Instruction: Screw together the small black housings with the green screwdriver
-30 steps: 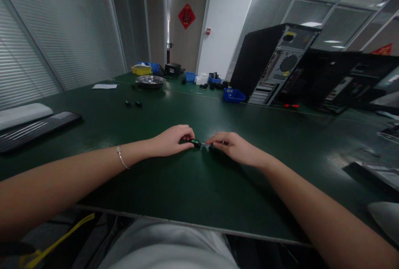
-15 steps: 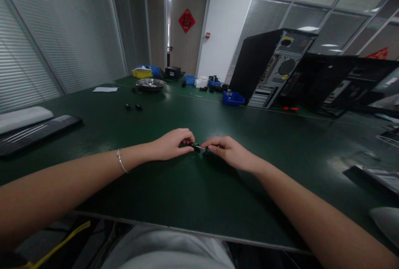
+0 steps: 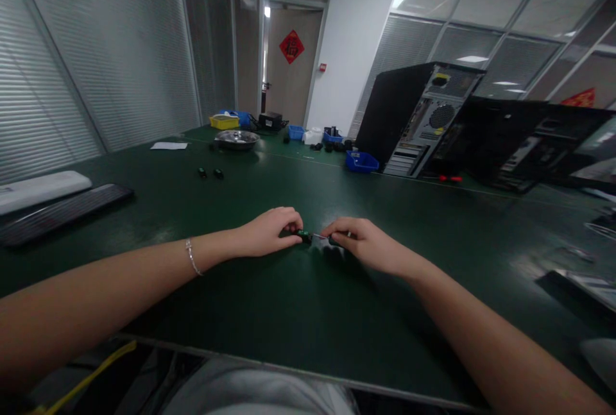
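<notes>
My left hand (image 3: 272,232) rests near the middle of the table, its thumb and fingers closed on a small black and green part (image 3: 305,236). The part's exact kind is too small to make out. To the right, my right hand (image 3: 366,242) grips a small screwdriver (image 3: 320,237) by its dark handle, which the fingers mostly hide. Its thin metal shaft points left at the end of the part. Whether the tip touches it, I cannot tell. Two similar small dark pieces (image 3: 218,174) lie farther back on the left.
On the green table (image 3: 269,312) stand a keyboard (image 3: 67,213) at left, a metal bowl (image 3: 237,139), a yellow bin (image 3: 224,122) and a blue bin (image 3: 362,161) at the back. Black computer cases (image 3: 418,120) stand at the back right.
My right hand has moved slightly right with the screwdriver, and more of its shaft shows beside the part. The whole scene sits a little lower in view.
</notes>
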The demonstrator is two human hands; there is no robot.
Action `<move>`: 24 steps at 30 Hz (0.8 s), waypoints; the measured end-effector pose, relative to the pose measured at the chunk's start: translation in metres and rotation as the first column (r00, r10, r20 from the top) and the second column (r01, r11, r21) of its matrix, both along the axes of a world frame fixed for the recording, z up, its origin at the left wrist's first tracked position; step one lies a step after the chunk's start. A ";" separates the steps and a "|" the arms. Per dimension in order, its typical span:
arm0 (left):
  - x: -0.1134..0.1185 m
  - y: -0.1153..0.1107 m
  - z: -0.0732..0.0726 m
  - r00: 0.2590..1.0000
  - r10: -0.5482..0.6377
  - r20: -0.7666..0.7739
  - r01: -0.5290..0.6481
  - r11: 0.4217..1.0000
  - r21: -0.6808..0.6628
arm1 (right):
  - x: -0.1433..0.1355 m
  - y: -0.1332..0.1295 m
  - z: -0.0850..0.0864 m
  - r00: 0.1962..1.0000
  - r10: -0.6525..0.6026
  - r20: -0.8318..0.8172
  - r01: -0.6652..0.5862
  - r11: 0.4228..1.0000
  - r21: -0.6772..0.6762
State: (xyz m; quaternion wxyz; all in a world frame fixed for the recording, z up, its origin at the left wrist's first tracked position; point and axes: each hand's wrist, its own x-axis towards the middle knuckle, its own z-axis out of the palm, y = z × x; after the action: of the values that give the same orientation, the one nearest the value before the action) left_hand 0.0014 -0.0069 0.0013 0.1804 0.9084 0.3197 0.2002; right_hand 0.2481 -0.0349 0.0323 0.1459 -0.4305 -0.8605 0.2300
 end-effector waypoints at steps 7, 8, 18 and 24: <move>-0.001 0.000 -0.001 1.000 -0.008 0.012 0.008 1.000 -0.001 | -0.001 -0.001 0.000 1.000 -0.002 0.018 0.002 1.000 -0.001; 0.000 0.000 -0.001 1.000 -0.009 0.013 0.010 1.000 -0.003 | -0.004 -0.001 -0.002 1.000 0.000 0.015 0.000 1.000 0.006; 0.000 0.002 -0.003 1.000 -0.006 0.031 0.007 1.000 -0.029 | -0.025 -0.008 -0.001 0.996 -0.026 -0.080 0.038 0.988 0.152; 0.000 0.002 -0.002 0.999 -0.026 0.031 0.028 0.997 -0.073 | -0.021 -0.007 -0.002 0.997 -0.044 -0.058 0.054 0.981 0.187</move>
State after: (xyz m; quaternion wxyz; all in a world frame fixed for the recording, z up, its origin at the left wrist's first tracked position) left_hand 0.0012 -0.0052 -0.0010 0.2211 0.9022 0.3120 0.1993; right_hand 0.2275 -0.0423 0.0308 0.2146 -0.4297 -0.8632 0.1554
